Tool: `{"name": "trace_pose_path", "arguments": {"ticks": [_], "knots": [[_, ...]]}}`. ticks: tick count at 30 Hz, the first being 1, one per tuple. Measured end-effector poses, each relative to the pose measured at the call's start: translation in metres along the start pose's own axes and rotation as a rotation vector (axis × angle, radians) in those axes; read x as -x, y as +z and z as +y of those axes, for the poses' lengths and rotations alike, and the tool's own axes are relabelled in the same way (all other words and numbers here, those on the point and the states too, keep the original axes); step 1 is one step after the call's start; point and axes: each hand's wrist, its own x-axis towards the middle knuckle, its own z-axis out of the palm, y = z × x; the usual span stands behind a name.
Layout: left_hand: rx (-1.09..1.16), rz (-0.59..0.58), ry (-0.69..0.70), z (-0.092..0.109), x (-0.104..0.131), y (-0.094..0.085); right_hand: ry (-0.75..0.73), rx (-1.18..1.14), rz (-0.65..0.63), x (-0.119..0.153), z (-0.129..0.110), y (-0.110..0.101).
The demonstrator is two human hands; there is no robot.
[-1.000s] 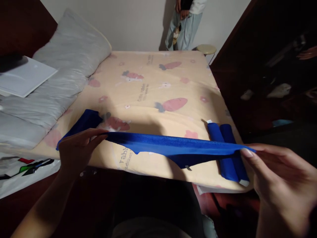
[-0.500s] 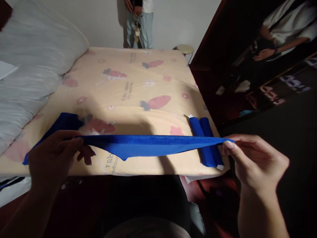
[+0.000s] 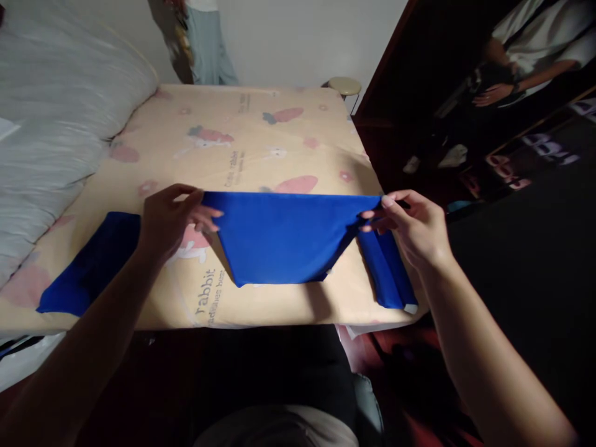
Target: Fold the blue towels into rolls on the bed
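Note:
A blue cloth (image 3: pixel 284 239) is stretched between my two hands over the near part of the bed. My left hand (image 3: pixel 174 217) pinches its upper left corner, with the other fingers loosely spread. At the upper right corner my right hand (image 3: pixel 410 223) grips the cloth between thumb and forefinger. The cloth's lower edge hangs at or just above the sheet; I cannot tell which. Left of it lies a folded blue cloth (image 3: pixel 93 264), partly behind my left forearm. Two rolled blue cloths (image 3: pixel 388 273) lie side by side near the right edge, partly covered by my right hand.
The bed (image 3: pixel 298 143) has a yellow sheet printed with carrots and rabbits. A large grey-white bedding pile (image 3: pixel 60 124) fills its left side. Beyond it are a round stool (image 3: pixel 344 85) and a standing person (image 3: pixel 209 46). Another person (image 3: pixel 526 68) is at right, near shoes (image 3: pixel 549 152).
Both hands have moved forward, away from me, and closer together. The blue cloth, narrow and taut before, now spreads open with its broad face showing. My view has shifted slightly.

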Motion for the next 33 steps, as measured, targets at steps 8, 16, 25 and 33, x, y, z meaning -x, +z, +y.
{"name": "trace_pose_path", "arguments": {"ticks": [8, 16, 25, 33], "knots": [[0.024, 0.065, 0.237, 0.028, -0.037, 0.017, -0.438, 0.007, 0.127, -0.027, -0.039, -0.008], [-0.303, -0.238, 0.115, -0.091, 0.039, -0.018, -0.137, 0.221, -0.105, 0.044, 0.078, -0.047], [-0.685, -0.721, 0.137, -0.223, 0.136, -0.014, 0.134, 0.601, -0.469, 0.117, 0.213, -0.050], [-0.809, -0.799, 0.376, -0.213, 0.141, -0.016, 0.049, 0.786, -0.587, 0.132, 0.213, -0.060]]}}
